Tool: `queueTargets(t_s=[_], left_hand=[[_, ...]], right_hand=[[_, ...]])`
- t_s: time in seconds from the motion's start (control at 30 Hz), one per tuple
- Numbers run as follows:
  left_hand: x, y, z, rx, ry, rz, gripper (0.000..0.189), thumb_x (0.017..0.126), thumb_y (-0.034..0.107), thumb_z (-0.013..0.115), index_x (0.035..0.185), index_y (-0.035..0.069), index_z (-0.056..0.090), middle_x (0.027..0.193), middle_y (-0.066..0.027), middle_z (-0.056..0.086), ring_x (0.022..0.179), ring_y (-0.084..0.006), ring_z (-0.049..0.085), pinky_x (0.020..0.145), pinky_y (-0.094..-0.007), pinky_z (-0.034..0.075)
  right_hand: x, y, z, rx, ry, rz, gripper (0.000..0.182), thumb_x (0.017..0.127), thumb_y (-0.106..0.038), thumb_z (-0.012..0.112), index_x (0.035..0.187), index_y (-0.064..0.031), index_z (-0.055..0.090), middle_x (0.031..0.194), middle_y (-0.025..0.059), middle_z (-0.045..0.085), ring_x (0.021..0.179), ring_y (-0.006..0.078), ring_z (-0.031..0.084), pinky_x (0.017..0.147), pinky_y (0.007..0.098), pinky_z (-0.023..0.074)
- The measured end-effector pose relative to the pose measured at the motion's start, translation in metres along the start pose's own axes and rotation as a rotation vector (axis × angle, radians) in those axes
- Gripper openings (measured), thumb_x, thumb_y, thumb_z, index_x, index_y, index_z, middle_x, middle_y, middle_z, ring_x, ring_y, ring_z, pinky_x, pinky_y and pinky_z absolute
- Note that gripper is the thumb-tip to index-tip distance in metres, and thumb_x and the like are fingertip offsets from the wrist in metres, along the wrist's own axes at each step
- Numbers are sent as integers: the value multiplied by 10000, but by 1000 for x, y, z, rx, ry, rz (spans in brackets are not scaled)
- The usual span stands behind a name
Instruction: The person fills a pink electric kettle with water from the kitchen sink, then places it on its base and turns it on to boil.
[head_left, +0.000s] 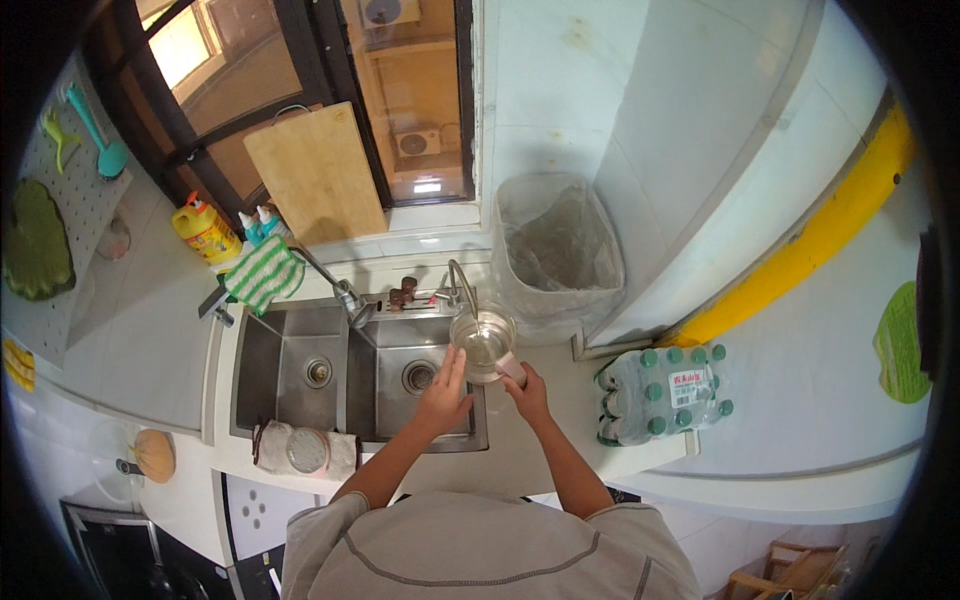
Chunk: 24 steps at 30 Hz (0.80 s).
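A clear glass kettle (487, 346) with a pale pink handle (512, 367) is held over the right edge of the sink, under the spout of a slim curved tap (466, 281). What looks like a thin stream falls from the spout into it. My right hand (529, 393) is closed around the handle. Against the kettle's left side lie the outstretched fingers of my left hand (444, 397), its thumb apart. The steel double sink (292, 405) is below and to the left. A round clear lid (307, 450) with a pink edge rests on a folded towel (343, 454) at the sink's front.
A larger tap (341, 289) stands between the basins. Right of me is a shrink-wrapped pack of green-capped bottles (660, 397). A bag-lined bin (559, 307) stands behind the kettle. A wooden cutting board (319, 176) leans at the window; a striped cloth (266, 275) hangs left.
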<state>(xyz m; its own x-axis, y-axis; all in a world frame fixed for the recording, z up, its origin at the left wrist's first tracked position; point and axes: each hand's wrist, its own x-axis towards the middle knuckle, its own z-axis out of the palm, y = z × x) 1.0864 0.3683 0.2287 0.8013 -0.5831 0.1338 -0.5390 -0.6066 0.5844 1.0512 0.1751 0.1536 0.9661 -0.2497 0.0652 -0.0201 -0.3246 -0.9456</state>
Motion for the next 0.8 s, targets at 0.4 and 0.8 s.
queueTargets(t_s=[0.4,0.8], left_hand=[[0,0,1,2,4,3,827,736,135,625,1354,-10,95,1360,-288,175,1157,-435,368,897,-388,391],[0,0,1,1,24,20,836,722,129,632,1353,-9,101,1363,-283,171,1156,-432,368,895,-388,394]], right_hand=[[0,-3,3,44,46,28,303,732,-278,667,819,-28,521,587,100,524,506,181,495,494,314,401],[1,0,1,-2,-4,28,190,775,-164,618,862,-14,539,640,24,533,565,81,490,514,234,405]])
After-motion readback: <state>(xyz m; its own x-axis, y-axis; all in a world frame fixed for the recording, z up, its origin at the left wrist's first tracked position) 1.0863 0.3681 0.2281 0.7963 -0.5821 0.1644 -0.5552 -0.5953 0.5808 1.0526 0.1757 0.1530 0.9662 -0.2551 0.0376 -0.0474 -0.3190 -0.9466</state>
